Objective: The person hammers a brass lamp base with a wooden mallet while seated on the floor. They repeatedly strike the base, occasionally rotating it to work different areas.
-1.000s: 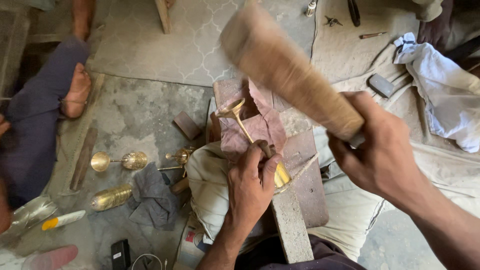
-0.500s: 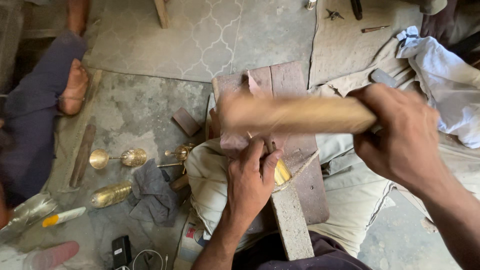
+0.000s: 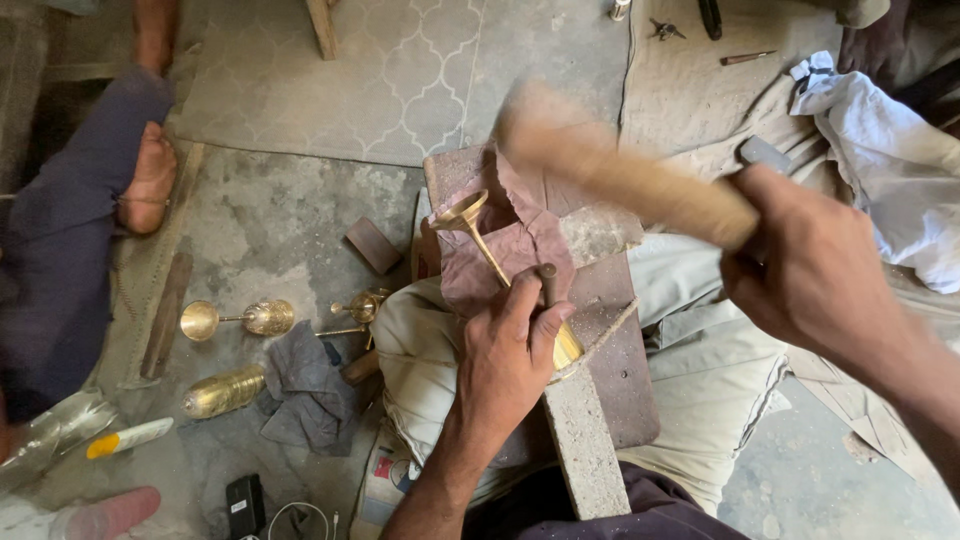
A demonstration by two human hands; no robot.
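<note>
Two hands at work over a wooden block (image 3: 600, 300) w/ a maroon cloth (image 3: 510, 250) draped on it. Left hand (image 3: 510, 360) is curled tight around a brass stemmed piece (image 3: 480, 240), fingers wrapped on its lower end, thumb up along the stem; flared cup end points up-left, resting on the cloth. A dark punch (image 3: 547, 280) stands by the thumb; can't tell exactly how it's held. Right hand (image 3: 810, 280) is fisted on the handle of a wooden mallet (image 3: 620, 170), head blurred, raised above the block, clear of the brass. On the floor to the left: a brass goblet (image 3: 235, 320) lying on its side, an embossed brass shell (image 3: 222, 392), a grey rag (image 3: 310, 390). Another person's bare foot (image 3: 150, 180) rests at far left; white cloth (image 3: 880, 150) lies upper right.
</note>
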